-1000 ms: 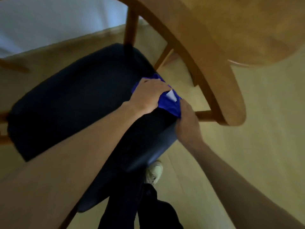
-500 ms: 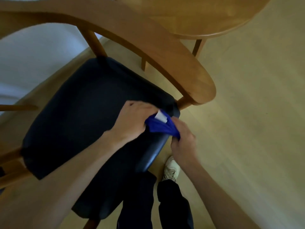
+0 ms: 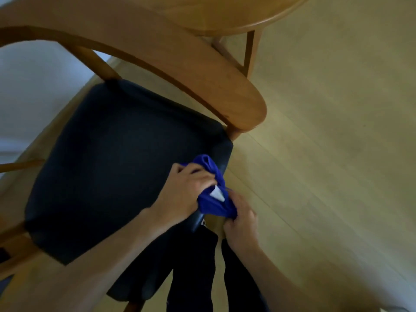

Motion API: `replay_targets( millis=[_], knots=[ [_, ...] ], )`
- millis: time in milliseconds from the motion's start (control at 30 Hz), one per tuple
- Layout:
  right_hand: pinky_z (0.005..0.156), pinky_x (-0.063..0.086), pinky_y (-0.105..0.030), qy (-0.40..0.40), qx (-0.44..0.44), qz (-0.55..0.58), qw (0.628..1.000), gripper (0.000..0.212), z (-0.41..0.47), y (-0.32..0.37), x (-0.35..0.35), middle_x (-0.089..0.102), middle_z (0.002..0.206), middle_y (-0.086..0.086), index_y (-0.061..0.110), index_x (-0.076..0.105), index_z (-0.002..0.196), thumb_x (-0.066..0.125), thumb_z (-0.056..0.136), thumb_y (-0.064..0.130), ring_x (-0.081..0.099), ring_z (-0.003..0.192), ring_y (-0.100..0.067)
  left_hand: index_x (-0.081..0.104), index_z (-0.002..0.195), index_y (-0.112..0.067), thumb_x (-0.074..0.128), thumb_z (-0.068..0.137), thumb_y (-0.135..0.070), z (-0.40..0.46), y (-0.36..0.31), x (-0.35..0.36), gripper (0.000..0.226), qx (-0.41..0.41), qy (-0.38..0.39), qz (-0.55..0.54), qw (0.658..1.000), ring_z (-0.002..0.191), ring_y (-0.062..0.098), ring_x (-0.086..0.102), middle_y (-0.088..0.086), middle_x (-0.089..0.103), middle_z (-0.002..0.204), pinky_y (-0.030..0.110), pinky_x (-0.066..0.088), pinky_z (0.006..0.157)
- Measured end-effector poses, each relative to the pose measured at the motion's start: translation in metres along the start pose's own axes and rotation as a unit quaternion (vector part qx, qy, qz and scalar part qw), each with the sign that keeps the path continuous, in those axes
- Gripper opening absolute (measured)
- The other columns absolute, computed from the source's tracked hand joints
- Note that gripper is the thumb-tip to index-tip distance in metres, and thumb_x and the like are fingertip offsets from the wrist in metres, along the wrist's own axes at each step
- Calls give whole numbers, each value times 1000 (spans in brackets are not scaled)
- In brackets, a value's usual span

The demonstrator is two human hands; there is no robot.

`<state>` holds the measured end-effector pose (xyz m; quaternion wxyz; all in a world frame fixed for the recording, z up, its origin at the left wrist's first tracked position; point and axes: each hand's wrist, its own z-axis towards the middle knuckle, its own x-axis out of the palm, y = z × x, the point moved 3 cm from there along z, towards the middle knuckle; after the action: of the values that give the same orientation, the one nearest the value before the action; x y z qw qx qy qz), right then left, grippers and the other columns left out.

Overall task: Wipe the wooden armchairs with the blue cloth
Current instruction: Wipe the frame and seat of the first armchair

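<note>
A wooden armchair (image 3: 171,64) with a curved armrest and a dark padded seat (image 3: 117,167) fills the left and middle of the view. A bunched blue cloth (image 3: 213,199) with a small white tag sits at the seat's front right corner. My left hand (image 3: 186,192) grips the cloth's left side over the seat edge. My right hand (image 3: 242,221) pinches the cloth's lower right end, just off the seat over the floor.
A round wooden table (image 3: 225,12) stands behind the armrest at the top, its legs (image 3: 249,50) on the light wood floor (image 3: 337,154). My dark trouser legs (image 3: 198,273) are below the hands. A white wall (image 3: 29,91) lies at the left.
The view has shifted, so the armrest and seat sit lower and farther right. Both hands, holding the cloth, have come from beside the armrest post to the seat's front corner, nearer my legs.
</note>
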<state>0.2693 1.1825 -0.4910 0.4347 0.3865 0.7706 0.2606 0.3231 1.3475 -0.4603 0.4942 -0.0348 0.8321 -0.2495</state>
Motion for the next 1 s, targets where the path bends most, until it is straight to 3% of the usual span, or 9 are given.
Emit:
replay_targets(
  millis=[67, 167, 333, 567, 667, 767, 833, 933, 1000],
  knots=[
    [75, 34, 4, 19, 27, -2, 999, 63, 1, -4, -8, 62, 101, 20, 18, 65, 122, 53, 69, -15, 57, 92, 4, 59, 126, -29, 56, 79, -9, -8, -4, 4, 51, -2, 10, 7, 1000, 122, 10, 44, -18, 57, 129, 31, 26, 92],
    [80, 32, 4, -27, 5, 17, 999, 63, 39, 14, -29, 58, 107, 33, 26, 65, 119, 51, 71, -12, 51, 96, 20, 61, 122, -25, 57, 77, -5, 17, 1, -20, 49, -9, -57, 18, 998, 114, 16, 52, -12, 63, 123, 35, 33, 86],
    [80, 28, 7, -107, -39, 27, 993, 60, 99, 43, -36, 61, 111, 13, 18, 59, 127, 48, 75, -11, 46, 94, 12, 67, 99, -17, 50, 69, -3, 75, 9, -59, 36, 19, -206, -1, 978, 98, 24, 58, -3, 69, 97, 40, 37, 84],
    [77, 29, 7, -49, -26, -6, 998, 70, 44, 27, -2, 58, 114, 10, 22, 50, 141, 52, 79, -10, 46, 92, 10, 66, 110, -19, 60, 78, -23, 35, 27, -21, 32, -38, -130, -41, 990, 117, 18, 55, -5, 66, 116, 38, 35, 83],
    [75, 41, -13, 57, -24, -38, 997, 64, 7, 22, 1, 66, 105, 6, 20, 55, 136, 58, 79, -8, 59, 89, -5, 65, 115, -21, 74, 71, -15, -14, 20, -4, 45, -45, -61, -56, 996, 120, 17, 53, -7, 66, 118, 37, 35, 85],
    [64, 48, -30, 115, -11, -90, 989, 47, -15, 30, 7, 52, 74, 17, 23, 62, 117, 63, 76, 0, 55, 70, 0, 68, 116, -16, 80, 71, -12, -45, 28, 0, 46, -38, -42, -91, 994, 117, 20, 58, -6, 68, 117, 38, 41, 86],
    [64, 50, -29, 83, -9, -76, 994, 47, -8, 47, 7, 59, 78, 16, 28, 60, 118, 61, 76, 6, 56, 68, -3, 69, 114, -12, 79, 71, -10, -42, 38, -15, 44, -32, -83, -105, 990, 113, 23, 61, 0, 68, 116, 37, 44, 90],
    [79, 38, -7, -62, -26, -11, 998, 56, 29, 76, -1, 61, 108, 17, 28, 55, 129, 59, 79, 3, 55, 93, -1, 66, 116, -11, 66, 81, -16, 4, 48, -53, 35, -9, -177, -107, 978, 119, 19, 55, 4, 65, 122, 30, 40, 102],
    [80, 35, -2, -159, -4, 28, 987, 52, 57, 89, -7, 57, 111, 11, 21, 56, 126, 60, 79, 0, 51, 96, -4, 65, 107, -14, 57, 86, -14, 49, 43, -77, 23, 18, -197, -97, 975, 104, 15, 59, 3, 67, 108, 29, 46, 91]
  ],
)
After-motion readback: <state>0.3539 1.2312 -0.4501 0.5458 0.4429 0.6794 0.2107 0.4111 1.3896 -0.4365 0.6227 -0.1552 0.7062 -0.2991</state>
